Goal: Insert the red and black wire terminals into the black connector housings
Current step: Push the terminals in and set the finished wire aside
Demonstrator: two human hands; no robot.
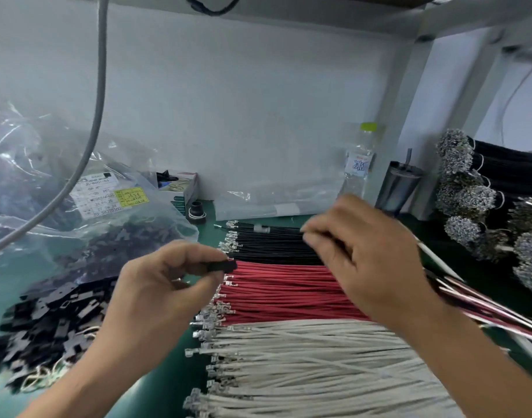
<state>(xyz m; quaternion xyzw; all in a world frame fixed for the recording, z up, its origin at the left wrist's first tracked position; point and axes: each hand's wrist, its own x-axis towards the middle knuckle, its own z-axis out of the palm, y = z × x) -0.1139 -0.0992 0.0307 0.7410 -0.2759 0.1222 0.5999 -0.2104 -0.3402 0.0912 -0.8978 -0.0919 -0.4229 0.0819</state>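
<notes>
The left hand (168, 282) pinched a black connector housing (221, 266) mid-bench; the right hand (358, 251) curled over the black wires (273, 245), grasp unclear. Picking a terminal seemed next, needing alignment.

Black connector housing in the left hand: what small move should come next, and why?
Probably the right hand should lift one black wire from the row and bring its terminal to the housing. The left hand already pinches the housing, with no wire visibly in it, while the right hand's fingertips rest at the black wires; blur hides whether one is gripped yet.
</notes>
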